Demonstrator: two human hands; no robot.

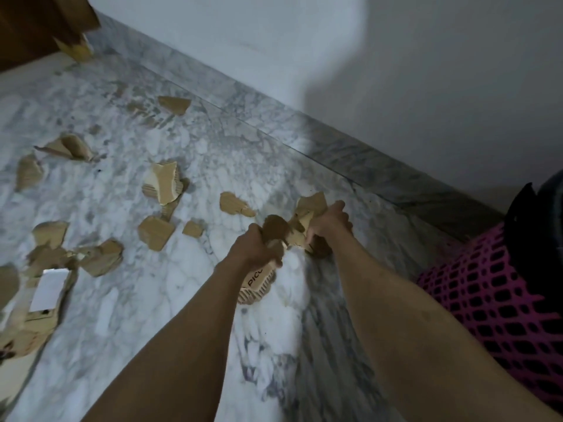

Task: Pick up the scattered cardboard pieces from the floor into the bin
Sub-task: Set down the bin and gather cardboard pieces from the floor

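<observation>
Torn brown cardboard pieces lie scattered over the marble floor point(189, 315). My left hand point(256, 248) grips a bundle of cardboard pieces point(257, 283), one printed with dark letters. My right hand point(329, 223) grips another clump of cardboard pieces point(310, 208) low against the floor near the skirting. The two hands are close together. A pink mesh bin point(493, 300) with a black liner point(536, 226) stands at the right edge, right of my right forearm.
Loose pieces lie left of my hands: one point(234, 204), a stack point(164, 184), a flat piece point(157, 236) and a heap with a white label point(45, 287) at the far left. A marble skirting point(350, 159) and wall run diagonally behind. Wooden furniture point(39, 22) stands top left.
</observation>
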